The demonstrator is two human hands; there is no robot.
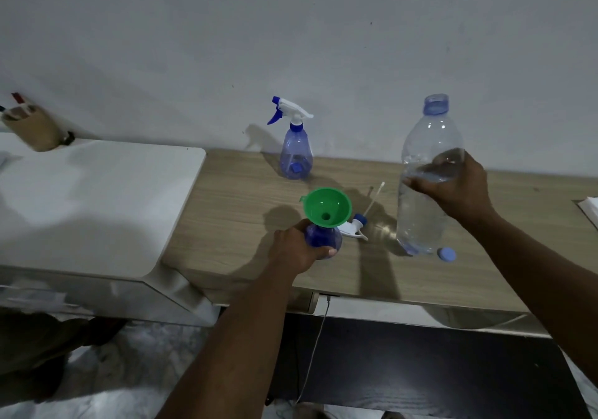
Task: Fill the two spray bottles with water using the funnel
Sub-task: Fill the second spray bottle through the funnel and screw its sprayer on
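Your left hand [297,248] wraps the near spray bottle [323,239], the green funnel [326,208] seated in its neck. Its removed sprayer head [354,226] lies just beside at three o'clock. The second spray bottle [296,147], still capped, stands at twelve o'clock by the wall. Your right hand [453,185] grips the open water bottle [427,176] upright at mid-body, its cap [446,253] on the table [233,192]. Squeezing those thin walls or tipping fast could overshoot the funnel; a loose left grip could topple it.

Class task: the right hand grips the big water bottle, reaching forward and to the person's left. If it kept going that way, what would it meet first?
Probably the far spray bottle by the wall, though depth is unclear; the right hand and water bottle may pass above it.
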